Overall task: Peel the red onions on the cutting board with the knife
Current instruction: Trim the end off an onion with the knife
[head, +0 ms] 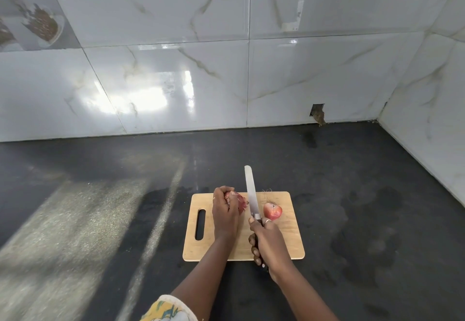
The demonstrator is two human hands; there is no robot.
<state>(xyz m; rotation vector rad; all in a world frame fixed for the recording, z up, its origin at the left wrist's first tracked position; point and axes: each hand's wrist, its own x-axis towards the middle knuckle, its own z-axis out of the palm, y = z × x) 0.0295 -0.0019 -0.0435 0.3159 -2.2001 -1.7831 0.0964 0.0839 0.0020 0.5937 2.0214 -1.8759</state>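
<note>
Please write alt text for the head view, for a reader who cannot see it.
A person's left hand grips a red onion at a cutting board while the right hand holds a knife, blade pointing away. A second onion lies on the board, right of the blade; the board sits on a dark counter by a white tiled wall.

Bright glare on wall tiles (pixel 141 99), pale streaks across dark counter (pixel 75 207), bowed edges.

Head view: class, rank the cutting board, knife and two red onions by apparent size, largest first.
1. cutting board
2. knife
3. Unranked: the loose onion and the held onion look alike; the left hand hides part of the held one.
</note>
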